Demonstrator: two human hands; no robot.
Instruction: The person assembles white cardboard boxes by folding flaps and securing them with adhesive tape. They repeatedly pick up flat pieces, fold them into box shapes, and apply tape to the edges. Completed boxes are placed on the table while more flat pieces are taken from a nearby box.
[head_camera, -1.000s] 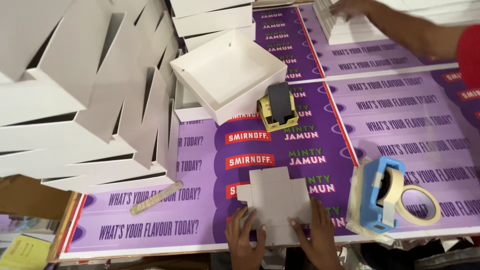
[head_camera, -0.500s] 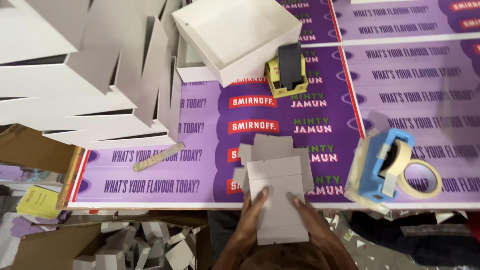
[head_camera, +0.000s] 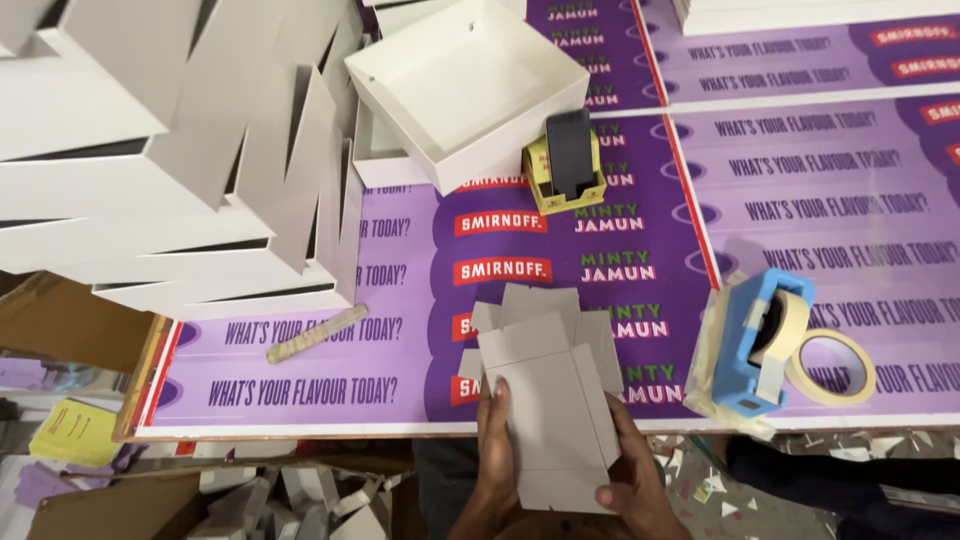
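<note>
Fingers of the left hand (head_camera: 497, 450) laid flat along the left edge of a grey cardboard blank (head_camera: 548, 400); right hand (head_camera: 632, 478) curled under its lower right corner, thumb on the front. Both closed on the blank, held tilted over the near edge of the table (head_camera: 300, 415), upper flaps over the tabletop.

Table covered in purple printed sheets (head_camera: 820, 210). Below its edge, floor littered with cardboard scraps (head_camera: 290, 500) and a yellow pad (head_camera: 75, 432).

Compared with 0.5 s ago: blank drawn slightly closer, hands lower on it, view shifted a little.

Around: blue tape dispenser (head_camera: 760, 345) just right of the blank, 1 roll of tape (head_camera: 832, 367) touching it. Wooden stick (head_camera: 317, 333) to the left. Stacks of folded white boxes (head_camera: 180, 170) on the far left, 1 open white box (head_camera: 465, 85) beyond, phone on a yellow stand (head_camera: 568, 160) beside it.
</note>
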